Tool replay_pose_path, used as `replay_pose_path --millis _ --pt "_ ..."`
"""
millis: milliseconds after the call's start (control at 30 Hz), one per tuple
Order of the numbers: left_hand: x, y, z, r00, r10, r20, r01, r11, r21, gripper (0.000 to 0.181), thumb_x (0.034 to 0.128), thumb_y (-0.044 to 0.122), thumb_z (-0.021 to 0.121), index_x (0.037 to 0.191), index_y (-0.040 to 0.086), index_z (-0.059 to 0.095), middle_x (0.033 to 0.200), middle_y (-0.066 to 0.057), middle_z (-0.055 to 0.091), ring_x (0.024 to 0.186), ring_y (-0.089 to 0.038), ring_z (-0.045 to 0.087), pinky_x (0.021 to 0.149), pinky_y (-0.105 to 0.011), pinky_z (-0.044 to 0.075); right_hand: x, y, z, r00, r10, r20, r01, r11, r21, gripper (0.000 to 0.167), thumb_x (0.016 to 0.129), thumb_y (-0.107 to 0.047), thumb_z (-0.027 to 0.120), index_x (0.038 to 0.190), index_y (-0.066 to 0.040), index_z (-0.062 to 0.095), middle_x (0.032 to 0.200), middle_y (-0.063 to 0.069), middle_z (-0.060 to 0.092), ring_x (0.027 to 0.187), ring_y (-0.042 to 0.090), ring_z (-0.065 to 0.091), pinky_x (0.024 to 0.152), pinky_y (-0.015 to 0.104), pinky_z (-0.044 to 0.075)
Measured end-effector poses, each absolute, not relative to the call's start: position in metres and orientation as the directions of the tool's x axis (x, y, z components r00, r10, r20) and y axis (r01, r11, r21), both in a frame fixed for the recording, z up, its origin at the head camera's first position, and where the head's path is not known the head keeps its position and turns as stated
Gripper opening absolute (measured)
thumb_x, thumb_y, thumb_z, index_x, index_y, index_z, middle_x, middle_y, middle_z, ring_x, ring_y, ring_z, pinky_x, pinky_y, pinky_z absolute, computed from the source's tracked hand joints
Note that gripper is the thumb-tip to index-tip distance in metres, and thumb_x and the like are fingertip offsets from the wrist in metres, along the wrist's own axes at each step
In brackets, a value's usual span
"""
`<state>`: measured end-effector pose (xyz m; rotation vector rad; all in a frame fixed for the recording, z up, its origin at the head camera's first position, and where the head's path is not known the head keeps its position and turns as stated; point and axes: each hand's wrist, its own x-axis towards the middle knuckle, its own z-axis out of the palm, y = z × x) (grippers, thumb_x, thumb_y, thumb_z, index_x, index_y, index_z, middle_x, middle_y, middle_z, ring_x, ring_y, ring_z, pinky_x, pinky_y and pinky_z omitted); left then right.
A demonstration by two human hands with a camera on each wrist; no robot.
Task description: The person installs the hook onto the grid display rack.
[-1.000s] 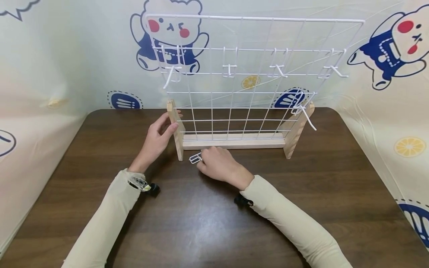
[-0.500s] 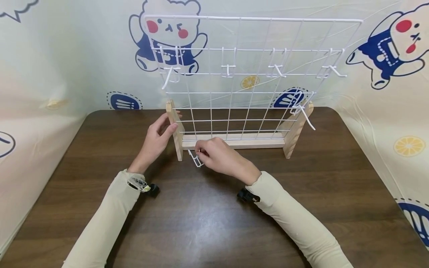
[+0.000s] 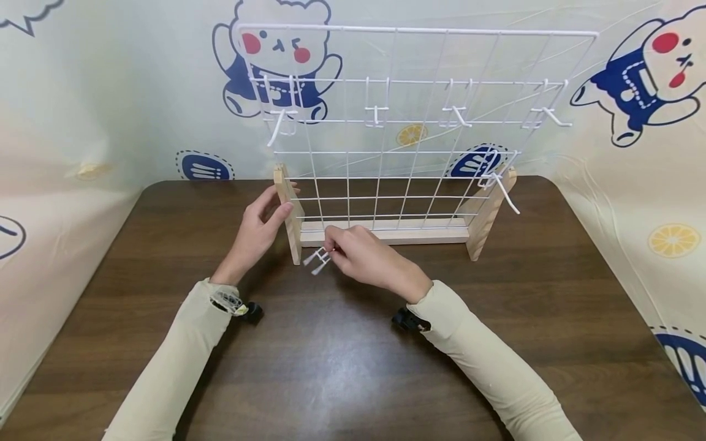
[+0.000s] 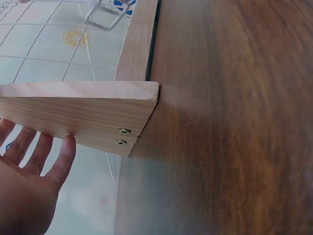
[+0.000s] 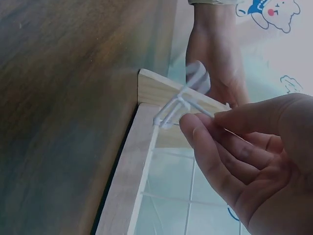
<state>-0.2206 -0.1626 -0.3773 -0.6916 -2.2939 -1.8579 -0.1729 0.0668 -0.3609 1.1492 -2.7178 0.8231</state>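
Note:
My right hand [image 3: 372,254] pinches a small white wire hook [image 3: 318,260] by its prong, between thumb and fingertips. In the right wrist view the hook [image 5: 178,100] is partly blurred, its frame end pointing away from the fingers. It is held just in front of the wooden base bar [image 3: 386,236] of a white grid rack [image 3: 380,153]. My left hand [image 3: 255,229] holds the rack's left wooden side panel [image 3: 289,223], thumb at the front and fingers reaching behind. In the left wrist view, fingers [image 4: 62,161] meet this panel's edge; some fingertips are hidden.
Several white hooks, such as this one [image 3: 456,116], hang along an upper wire of the grid. A lower hook [image 3: 504,191] hangs near the right wooden side panel [image 3: 491,214]. The rack stands on a brown wooden table [image 3: 353,355], before a patterned cloth backdrop [image 3: 165,92].
My right hand has risen slightly, and the hook has been turned in its fingers so that its frame end now points down and left. The left hand has kept its place on the panel.

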Motion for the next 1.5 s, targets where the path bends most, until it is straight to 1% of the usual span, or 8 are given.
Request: replay_pose_path --millis 200,333,533,700,900,1133,1300,1500 --pt "-0.233 -0.167 -0.396 -0.885 0.264 0.383 0.423 0.113 0.899 0.038 0.1024 0.015 0.056 0.140 0.010 0.055 0.133 -0.013 0.060 0.124 -0.031 0.054 0.099 -0.028 0.046 -0.172 0.070 -0.355 -0.715 -0.663 0.220 -0.677 0.579 -0.455 0.009 0.092 0.000 0.060 0.089 -0.008 0.062 0.075 -0.003 0.064 0.065 0.008 0.055 0.062 0.020 0.048" --pt "-0.237 -0.169 -0.403 -0.883 0.261 0.391 0.428 0.103 0.898 0.038 0.1022 0.016 0.056 0.140 0.012 0.055 0.133 -0.010 0.060 0.124 -0.030 0.054 0.100 -0.028 0.046 -0.171 0.074 -0.348 -0.705 -0.671 0.230 -0.687 0.566 -0.455 0.011 0.094 0.001 0.060 0.101 -0.003 0.068 0.085 0.002 0.071 0.074 0.008 0.063 0.071 0.022 0.053" --pt "-0.233 -0.167 -0.395 -0.886 0.267 0.380 0.422 0.122 0.898 0.038 0.1023 0.015 0.056 0.140 0.010 0.054 0.133 -0.012 0.060 0.123 -0.031 0.054 0.098 -0.028 0.047 -0.170 0.080 -0.337 -0.698 -0.669 0.256 -0.702 0.568 -0.429 0.013 0.094 0.003 0.057 0.092 -0.001 0.070 0.072 0.000 0.062 0.062 0.007 0.050 0.062 0.022 0.047" --pt "-0.224 -0.164 -0.382 -0.887 0.270 0.376 0.419 0.126 0.899 0.038 0.1020 0.013 0.055 0.139 0.003 0.054 0.132 -0.017 0.059 0.122 -0.037 0.053 0.096 -0.027 0.048 -0.169 0.084 -0.332 -0.701 -0.656 0.278 -0.702 0.568 -0.430 0.013 0.095 0.000 0.060 0.087 -0.005 0.069 0.071 -0.003 0.059 0.062 0.007 0.049 0.062 0.022 0.045" --pt "-0.229 -0.166 -0.390 -0.886 0.268 0.379 0.421 0.120 0.899 0.038 0.1021 0.014 0.056 0.140 0.007 0.054 0.133 -0.016 0.059 0.123 -0.035 0.053 0.097 -0.027 0.047 -0.170 0.085 -0.331 -0.746 -0.595 0.299 -0.661 0.612 -0.434 0.022 0.097 -0.003 0.057 0.077 -0.006 0.065 0.064 -0.004 0.049 0.058 0.007 0.041 0.058 0.023 0.040" --pt "-0.238 -0.170 -0.403 -0.885 0.265 0.383 0.423 0.118 0.898 0.037 0.1025 0.016 0.056 0.140 0.014 0.055 0.133 -0.009 0.060 0.124 -0.029 0.054 0.100 -0.030 0.046 -0.172 0.089 -0.331 -0.828 -0.490 0.273 -0.559 0.677 -0.479 0.015 0.097 -0.006 0.061 0.086 -0.004 0.071 0.065 -0.002 0.054 0.054 0.007 0.044 0.057 0.023 0.042" --pt "-0.239 -0.169 -0.403 -0.882 0.266 0.388 0.428 0.113 0.896 0.037 0.1025 0.016 0.056 0.140 0.014 0.055 0.133 -0.010 0.060 0.124 -0.031 0.054 0.098 -0.028 0.048 -0.172 0.092 -0.328 -0.823 -0.438 0.362 -0.568 0.619 -0.543 0.013 0.097 -0.007 0.063 0.091 -0.003 0.074 0.069 -0.001 0.062 0.055 0.006 0.049 0.055 0.023 0.045" --pt "-0.238 -0.168 -0.402 -0.885 0.263 0.385 0.424 0.112 0.899 0.037 0.1025 0.016 0.056 0.140 0.014 0.055 0.133 -0.010 0.060 0.124 -0.029 0.054 0.101 -0.030 0.046 -0.173 0.096 -0.325 -0.772 -0.393 0.500 -0.634 0.536 -0.557 0.013 0.097 -0.006 0.062 0.091 -0.002 0.073 0.071 0.001 0.066 0.058 0.007 0.052 0.055 0.024 0.045"
